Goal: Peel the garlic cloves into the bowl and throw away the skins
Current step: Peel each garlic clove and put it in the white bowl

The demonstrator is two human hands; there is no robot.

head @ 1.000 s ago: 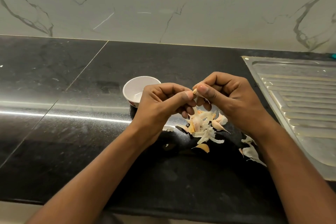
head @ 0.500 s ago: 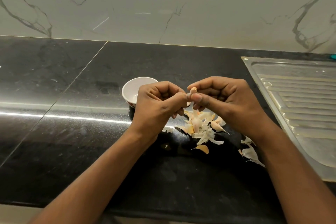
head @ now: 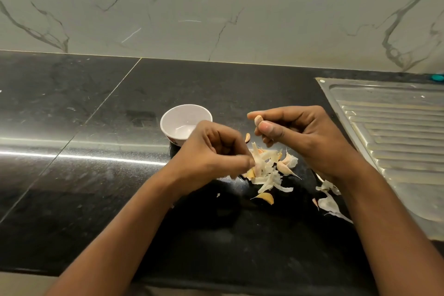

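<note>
Directly right of the small white round bowl point(head: 177, 116), the right hand point(head: 305, 137) had its grip clamped on a tan garlic clove point(head: 258, 119). The blurred left hand point(head: 213, 151) curled in front of the bowl, grip state indeterminable, beside papery white skins point(head: 266, 172) on the black stone bench point(head: 96, 187).

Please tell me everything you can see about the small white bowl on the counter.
The bowl is small, round and white, glossy like ceramic or plastic, with a reddish mark low on its outer wall. It stands upright on the dark counter, behind the left hand, which hides its near right edge. What it holds cannot be told.
</note>
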